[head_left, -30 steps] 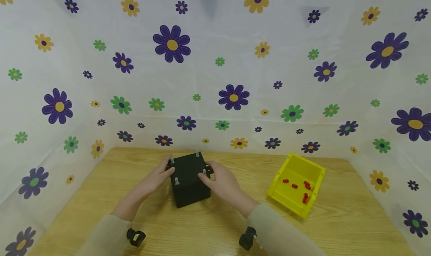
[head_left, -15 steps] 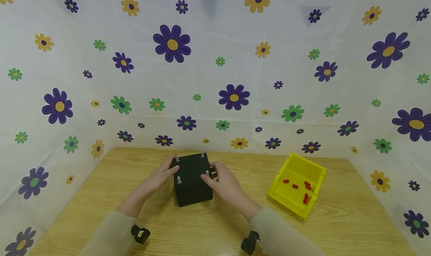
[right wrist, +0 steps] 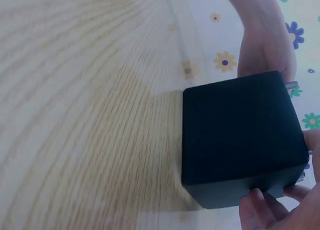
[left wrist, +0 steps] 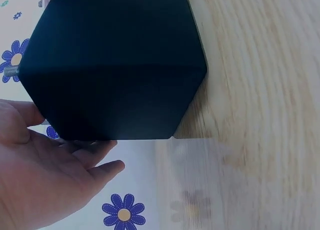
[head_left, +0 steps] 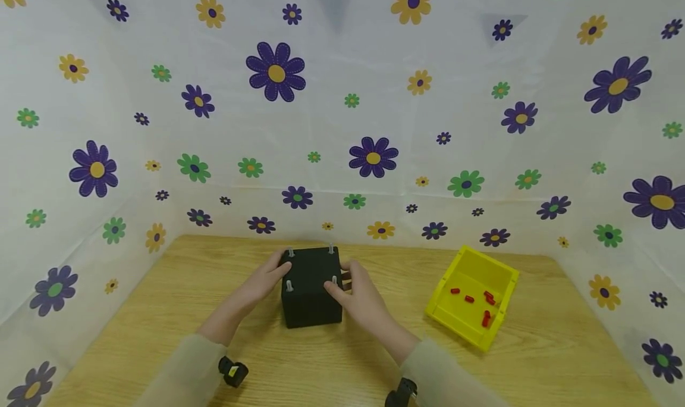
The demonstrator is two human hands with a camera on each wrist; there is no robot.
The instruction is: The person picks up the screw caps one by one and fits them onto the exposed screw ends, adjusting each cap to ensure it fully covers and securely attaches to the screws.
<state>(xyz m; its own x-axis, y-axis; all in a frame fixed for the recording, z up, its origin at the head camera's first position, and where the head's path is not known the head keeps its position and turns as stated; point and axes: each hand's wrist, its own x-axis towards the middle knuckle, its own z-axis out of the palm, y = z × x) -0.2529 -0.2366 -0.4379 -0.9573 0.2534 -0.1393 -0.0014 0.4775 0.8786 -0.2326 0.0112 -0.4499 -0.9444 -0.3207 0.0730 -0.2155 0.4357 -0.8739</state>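
Both hands are on the black cube (head_left: 311, 287), one per side. Versus the frames a second and half a second back, the cube has rotated a bit and slid slightly toward the right hand's side; its front face now sits nearly square to the head camera. My read: they're turning the cube on the wooden table (head_left: 160, 312), not lifting it. It looks flat on the table in both wrist views.

Left hand (head_left: 264, 282): fingers mostly straight and relaxed, flat against the cube's left face, tips near the top edge. Left wrist view shows the palm open beside the cube, nothing curled around it. A press, not a grip.

Right hand (head_left: 360, 295): fingers lightly bent against the cube's right face, thumb near the front-right top corner by one of the pegs. Looks like a loose hold across that face; how tight, I can't tell.

Four small grey pegs (head_left: 289, 285) stick up from the cube's top corners, between the two hands.

Yellow bin (head_left: 500, 273) sits well off to the right of the right hand, a few small red pieces (head_left: 469, 299) inside. Neither hand is near it.
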